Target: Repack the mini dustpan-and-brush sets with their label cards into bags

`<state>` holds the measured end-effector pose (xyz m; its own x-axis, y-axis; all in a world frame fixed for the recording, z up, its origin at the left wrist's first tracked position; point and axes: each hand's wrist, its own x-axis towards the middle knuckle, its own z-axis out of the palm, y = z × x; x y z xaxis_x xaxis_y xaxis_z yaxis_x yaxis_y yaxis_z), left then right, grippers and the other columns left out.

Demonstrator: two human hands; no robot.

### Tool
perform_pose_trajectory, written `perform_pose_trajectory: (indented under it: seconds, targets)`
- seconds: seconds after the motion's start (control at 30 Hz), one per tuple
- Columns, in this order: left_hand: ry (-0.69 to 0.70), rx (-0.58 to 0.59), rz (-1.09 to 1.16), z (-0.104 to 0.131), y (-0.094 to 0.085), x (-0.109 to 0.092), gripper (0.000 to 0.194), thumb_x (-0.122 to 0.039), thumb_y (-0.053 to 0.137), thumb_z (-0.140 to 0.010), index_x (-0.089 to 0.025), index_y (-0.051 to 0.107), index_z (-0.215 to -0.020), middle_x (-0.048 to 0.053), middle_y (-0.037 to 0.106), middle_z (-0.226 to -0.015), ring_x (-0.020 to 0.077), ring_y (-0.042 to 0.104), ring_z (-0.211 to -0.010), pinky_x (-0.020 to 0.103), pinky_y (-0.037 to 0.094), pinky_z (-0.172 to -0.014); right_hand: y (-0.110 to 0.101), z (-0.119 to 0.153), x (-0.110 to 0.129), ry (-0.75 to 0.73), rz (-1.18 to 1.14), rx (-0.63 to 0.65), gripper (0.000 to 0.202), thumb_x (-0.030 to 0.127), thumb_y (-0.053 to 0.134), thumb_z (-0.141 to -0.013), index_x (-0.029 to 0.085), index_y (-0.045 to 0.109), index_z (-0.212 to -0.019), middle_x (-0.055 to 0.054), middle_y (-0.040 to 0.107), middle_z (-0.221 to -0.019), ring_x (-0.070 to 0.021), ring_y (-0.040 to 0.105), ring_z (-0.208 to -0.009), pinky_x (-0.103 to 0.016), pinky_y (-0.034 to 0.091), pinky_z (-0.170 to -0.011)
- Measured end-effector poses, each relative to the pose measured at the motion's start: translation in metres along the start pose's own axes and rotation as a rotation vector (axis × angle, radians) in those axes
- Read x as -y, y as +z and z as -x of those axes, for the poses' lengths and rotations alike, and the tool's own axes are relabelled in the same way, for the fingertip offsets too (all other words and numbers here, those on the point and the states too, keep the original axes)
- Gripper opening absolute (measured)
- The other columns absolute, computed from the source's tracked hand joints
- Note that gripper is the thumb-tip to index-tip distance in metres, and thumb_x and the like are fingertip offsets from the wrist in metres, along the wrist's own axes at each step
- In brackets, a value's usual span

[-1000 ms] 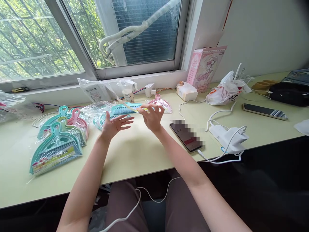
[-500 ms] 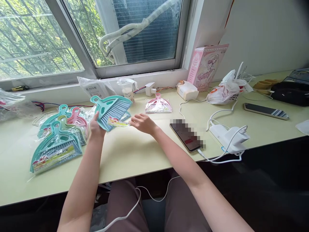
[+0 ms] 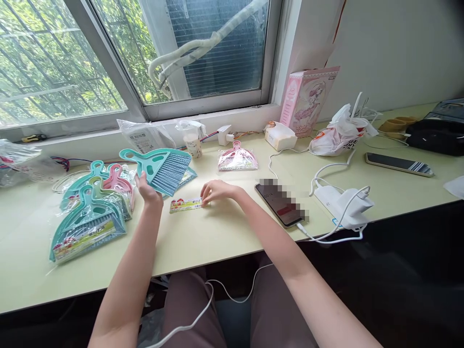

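Observation:
My left hand (image 3: 148, 190) is closed around a teal hand brush (image 3: 159, 166) with grey-blue bristles, held tilted above the table. Whether a dustpan is nested with it, I cannot tell. My right hand (image 3: 219, 190) pinches the right end of a printed card strip (image 3: 184, 205) with red mushrooms on it, low over the table or touching it. To the left lie several wrapped brush-and-dustpan sets: a teal one (image 3: 89, 222) in front, with green, pink (image 3: 118, 176) and another teal one behind.
A wrapped pink set (image 3: 237, 158) sits near the window. Right of my right hand lies a phone (image 3: 279, 205) on a cable, beside a white power strip (image 3: 337, 205). Farther back are a cup (image 3: 194, 145), a tissue pack (image 3: 280, 136), a pink box (image 3: 308, 101) and a plastic bag (image 3: 339, 137).
My right hand has drawn the card strip away from the brush and lowered it to the table. My left hand has shifted the brush slightly left and turned it.

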<state>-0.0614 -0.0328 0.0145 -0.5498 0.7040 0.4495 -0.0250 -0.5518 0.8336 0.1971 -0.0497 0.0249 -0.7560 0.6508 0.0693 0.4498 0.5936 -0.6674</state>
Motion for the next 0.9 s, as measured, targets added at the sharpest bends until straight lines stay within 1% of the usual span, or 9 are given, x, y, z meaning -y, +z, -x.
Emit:
perform_pose_trajectory:
  seconds: [0.07,0.13,0.2,0.27,0.33,0.47,0.57,0.7,0.9]
  targets:
    - [0.031,-0.096,-0.045,0.009,0.008,-0.001,0.042,-0.052,0.049,-0.092,-0.020,0.054,-0.120,0.009,0.063,-0.111,0.0176,0.063,-0.106,0.035,0.048,-0.101,0.002,-0.002,0.001,0.022,0.041,-0.234,0.032,0.039,0.072,-0.086,0.019,0.075,-0.061,-0.003,0.071,-0.083,-0.0134,0.061,-0.076,-0.025,0.038,-0.072]
    - [0.121,-0.085,-0.119,0.021,0.017,-0.005,0.043,-0.051,0.053,-0.092,-0.021,0.055,-0.122,0.009,0.063,-0.115,0.0196,0.061,-0.110,0.037,0.044,-0.105,0.006,-0.005,0.004,0.035,0.079,-0.508,0.041,0.040,0.058,-0.095,0.018,0.073,-0.064,-0.003,0.067,-0.078,-0.0145,0.060,-0.074,-0.027,0.040,-0.074]
    - [0.238,-0.020,-0.192,0.037,0.026,-0.011,0.044,-0.053,0.052,-0.093,-0.022,0.055,-0.124,0.009,0.062,-0.120,0.0216,0.059,-0.115,0.039,0.042,-0.107,0.010,-0.008,0.007,-0.004,0.104,-0.719,0.033,0.041,0.054,-0.098,0.019,0.075,-0.085,-0.006,0.068,-0.094,-0.0184,0.062,-0.089,-0.029,0.044,-0.083]
    - [0.327,0.052,-0.263,0.057,0.034,-0.016,0.045,-0.054,0.048,-0.095,-0.024,0.055,-0.128,0.009,0.060,-0.126,0.0233,0.057,-0.120,0.041,0.041,-0.108,0.016,-0.012,0.010,-0.074,0.114,-0.816,0.029,0.042,0.059,-0.094,0.022,0.069,-0.113,-0.008,0.065,-0.119,-0.0230,0.059,-0.111,-0.034,0.045,-0.096]
    - [0.393,0.124,-0.340,0.075,0.041,-0.021,0.046,-0.053,0.044,-0.098,-0.025,0.053,-0.133,0.011,0.058,-0.132,0.0242,0.055,-0.124,0.042,0.040,-0.109,0.022,-0.015,0.011,-0.108,0.109,-0.815,0.043,0.044,0.065,-0.090,0.024,0.060,-0.128,-0.010,0.058,-0.134,-0.0262,0.053,-0.124,-0.040,0.043,-0.104]
    - [0.528,0.313,-0.432,0.098,0.048,-0.025,0.049,-0.049,0.046,-0.098,-0.026,0.045,-0.142,0.013,0.059,-0.135,0.0255,0.059,-0.119,0.043,0.046,-0.102,0.030,-0.019,0.009,-0.058,0.034,-0.823,0.045,0.042,0.068,-0.087,0.021,0.056,-0.125,-0.012,0.061,-0.128,-0.0289,0.055,-0.122,-0.046,0.045,-0.104]
    - [0.603,0.396,-0.465,0.099,0.047,-0.026,0.054,-0.050,0.046,-0.098,-0.024,0.041,-0.144,0.016,0.057,-0.137,0.0272,0.060,-0.120,0.043,0.048,-0.099,0.031,-0.018,0.004,-0.088,-0.021,-0.856,0.050,0.042,0.070,-0.085,0.021,0.052,-0.126,-0.013,0.061,-0.126,-0.0287,0.056,-0.121,-0.046,0.046,-0.104]
    - [0.648,0.431,-0.472,0.097,0.047,-0.026,0.059,-0.052,0.046,-0.097,-0.021,0.037,-0.147,0.019,0.055,-0.140,0.0288,0.057,-0.125,0.045,0.047,-0.101,0.027,-0.016,0.001,-0.223,-0.063,-0.829,0.053,0.043,0.062,-0.090,0.023,0.043,-0.135,-0.013,0.058,-0.131,-0.0265,0.056,-0.123,-0.044,0.047,-0.102]
    - [0.590,0.542,-0.453,0.098,0.047,-0.024,0.063,-0.053,0.051,-0.094,-0.022,0.037,-0.148,0.019,0.051,-0.145,0.0316,0.053,-0.131,0.048,0.045,-0.106,0.021,-0.010,0.006,-0.223,-0.106,-0.861,0.057,0.037,0.057,-0.094,0.024,0.031,-0.144,-0.013,0.061,-0.128,-0.0235,0.063,-0.113,-0.040,0.049,-0.098]
